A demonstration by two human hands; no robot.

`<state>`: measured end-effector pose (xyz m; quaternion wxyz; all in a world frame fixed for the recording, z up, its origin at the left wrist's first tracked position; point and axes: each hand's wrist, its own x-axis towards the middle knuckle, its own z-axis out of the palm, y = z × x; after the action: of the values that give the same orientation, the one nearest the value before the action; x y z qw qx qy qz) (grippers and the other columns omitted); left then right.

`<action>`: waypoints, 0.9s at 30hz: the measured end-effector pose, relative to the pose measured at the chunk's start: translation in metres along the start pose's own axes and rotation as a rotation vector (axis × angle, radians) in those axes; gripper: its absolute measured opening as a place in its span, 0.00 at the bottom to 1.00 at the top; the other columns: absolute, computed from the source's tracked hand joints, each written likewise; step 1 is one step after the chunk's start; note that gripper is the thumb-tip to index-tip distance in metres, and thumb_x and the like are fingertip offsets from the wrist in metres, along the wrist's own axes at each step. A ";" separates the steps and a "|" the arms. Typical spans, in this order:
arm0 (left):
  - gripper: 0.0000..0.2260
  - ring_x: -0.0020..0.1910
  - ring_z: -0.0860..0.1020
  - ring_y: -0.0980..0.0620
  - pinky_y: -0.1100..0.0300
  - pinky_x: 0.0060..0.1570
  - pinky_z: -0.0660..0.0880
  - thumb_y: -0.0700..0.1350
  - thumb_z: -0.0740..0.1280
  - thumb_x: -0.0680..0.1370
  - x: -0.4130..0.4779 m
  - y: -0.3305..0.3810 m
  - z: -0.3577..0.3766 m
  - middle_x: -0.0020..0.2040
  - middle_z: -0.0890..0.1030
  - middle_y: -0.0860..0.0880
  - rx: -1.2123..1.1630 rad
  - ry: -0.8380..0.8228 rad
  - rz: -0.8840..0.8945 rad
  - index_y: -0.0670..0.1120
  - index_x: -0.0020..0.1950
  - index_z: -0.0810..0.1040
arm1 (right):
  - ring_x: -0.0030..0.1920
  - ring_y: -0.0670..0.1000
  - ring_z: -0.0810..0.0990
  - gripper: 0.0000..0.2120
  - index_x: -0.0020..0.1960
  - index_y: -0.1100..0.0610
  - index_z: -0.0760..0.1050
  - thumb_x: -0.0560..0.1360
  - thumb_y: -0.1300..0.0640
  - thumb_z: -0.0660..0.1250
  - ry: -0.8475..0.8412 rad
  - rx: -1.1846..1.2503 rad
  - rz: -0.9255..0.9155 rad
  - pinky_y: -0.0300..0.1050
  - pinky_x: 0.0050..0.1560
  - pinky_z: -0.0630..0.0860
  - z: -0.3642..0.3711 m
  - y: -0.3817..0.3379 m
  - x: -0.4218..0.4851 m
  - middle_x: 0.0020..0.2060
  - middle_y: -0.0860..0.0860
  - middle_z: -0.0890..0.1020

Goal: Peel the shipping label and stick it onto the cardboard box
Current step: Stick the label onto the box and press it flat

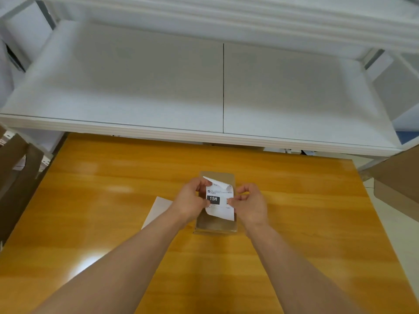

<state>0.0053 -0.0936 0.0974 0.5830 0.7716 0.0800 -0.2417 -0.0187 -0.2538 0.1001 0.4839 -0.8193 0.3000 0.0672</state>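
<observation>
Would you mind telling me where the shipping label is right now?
The shipping label is near the centre of the head view, pinched between the left hand and right hand, directly over the cardboard box.

A white shelf (pixel 158 91) stands behind the wooden table (pixel 113 200).

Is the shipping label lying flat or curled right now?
Curled. The shipping label is pinched between the left hand and right hand above the cardboard box, its top corner bending over.
</observation>
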 end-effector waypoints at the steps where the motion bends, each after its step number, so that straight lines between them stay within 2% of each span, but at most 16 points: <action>1: 0.22 0.53 0.79 0.46 0.56 0.49 0.79 0.26 0.68 0.72 0.000 -0.001 0.001 0.48 0.77 0.52 0.008 -0.002 0.006 0.45 0.61 0.75 | 0.35 0.49 0.78 0.13 0.44 0.54 0.71 0.70 0.66 0.74 0.015 -0.006 0.000 0.45 0.36 0.74 0.000 0.002 0.000 0.33 0.48 0.78; 4: 0.23 0.56 0.78 0.47 0.52 0.54 0.79 0.27 0.67 0.73 0.000 -0.004 0.004 0.49 0.77 0.53 0.037 -0.007 0.013 0.45 0.64 0.75 | 0.35 0.51 0.75 0.13 0.39 0.54 0.71 0.69 0.64 0.74 0.024 -0.013 0.014 0.46 0.37 0.72 0.000 0.007 0.000 0.32 0.48 0.77; 8: 0.24 0.57 0.78 0.46 0.48 0.58 0.78 0.28 0.68 0.73 -0.001 -0.007 0.005 0.51 0.77 0.51 0.094 0.001 0.022 0.46 0.65 0.74 | 0.35 0.51 0.75 0.12 0.39 0.55 0.71 0.69 0.64 0.74 0.019 -0.001 0.025 0.48 0.40 0.74 0.001 0.009 0.000 0.33 0.49 0.77; 15: 0.23 0.50 0.77 0.49 0.54 0.53 0.78 0.28 0.68 0.74 -0.002 -0.008 0.005 0.48 0.75 0.54 0.151 0.016 0.051 0.46 0.65 0.73 | 0.34 0.49 0.74 0.12 0.41 0.54 0.71 0.70 0.63 0.74 0.008 0.022 0.030 0.44 0.34 0.70 0.003 0.009 0.000 0.32 0.47 0.76; 19: 0.22 0.48 0.76 0.51 0.58 0.47 0.76 0.28 0.67 0.74 -0.001 -0.010 0.007 0.47 0.74 0.55 0.171 0.022 0.068 0.46 0.64 0.74 | 0.33 0.47 0.73 0.11 0.43 0.56 0.72 0.70 0.64 0.74 0.008 0.052 0.040 0.43 0.34 0.69 0.002 0.009 0.002 0.33 0.47 0.75; 24: 0.15 0.50 0.78 0.47 0.53 0.51 0.77 0.37 0.69 0.76 0.002 -0.012 0.010 0.51 0.77 0.49 0.228 0.086 0.092 0.48 0.62 0.75 | 0.34 0.48 0.73 0.11 0.44 0.56 0.72 0.70 0.63 0.74 -0.001 0.054 0.048 0.45 0.37 0.71 0.005 0.009 0.005 0.33 0.47 0.75; 27: 0.14 0.51 0.78 0.47 0.55 0.50 0.77 0.37 0.69 0.77 0.004 -0.013 0.012 0.52 0.77 0.48 0.239 0.123 0.107 0.48 0.60 0.76 | 0.33 0.47 0.73 0.12 0.45 0.57 0.72 0.70 0.63 0.75 0.000 0.071 0.049 0.45 0.37 0.70 0.006 0.011 0.005 0.33 0.47 0.75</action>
<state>0.0000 -0.1015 0.0820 0.4928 0.8521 0.0447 -0.1704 -0.0192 -0.2547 0.0865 0.5110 -0.7941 0.3220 0.0680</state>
